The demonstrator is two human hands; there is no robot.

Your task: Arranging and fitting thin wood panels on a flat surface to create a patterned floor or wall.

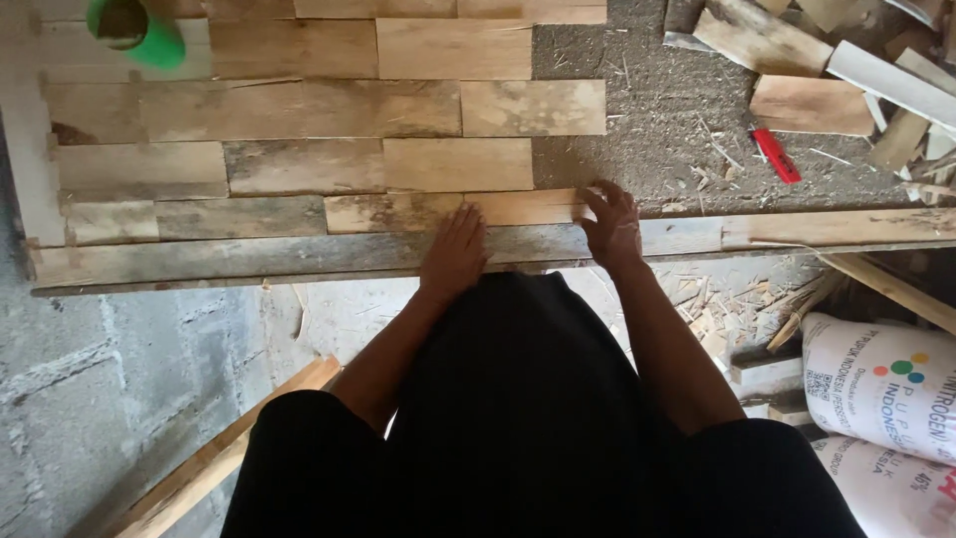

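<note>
Sawdust-strewn workbench (647, 110) carries plank rows (299, 110); both hands rest there.

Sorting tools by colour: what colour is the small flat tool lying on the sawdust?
The small flat tool is red, seen in the head view.

Short boards (329, 149) lie in rows on the tabletop (637, 120), butted edge to edge, filling its left part. A long rail (299, 254) runs along the near edge, w/ both hands on it: left hand (455, 254) at centre, right hand (612, 227) just right, at the row's end. Cup (139, 30) far left corner. Marker (775, 154) & offcuts (827, 70) far right. Sacks (881, 399) below, right.
</note>
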